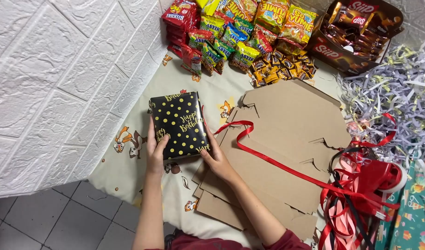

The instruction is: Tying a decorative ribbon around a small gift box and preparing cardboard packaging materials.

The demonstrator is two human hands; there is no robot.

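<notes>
Left hand (155, 150) and right hand (214, 155) both grip a black, gold-dotted wrapped box (179, 124).

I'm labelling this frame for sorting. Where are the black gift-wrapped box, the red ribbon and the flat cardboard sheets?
black gift-wrapped box (180, 122): head view, middle of its dotted top face.
red ribbon (268, 162): head view, strand crossing the cardboard.
flat cardboard sheets (291, 120): head view, bare top sheet.

Gift box (180, 124) left of cardboard (286, 139); snack packets (235, 32) behind.
</notes>
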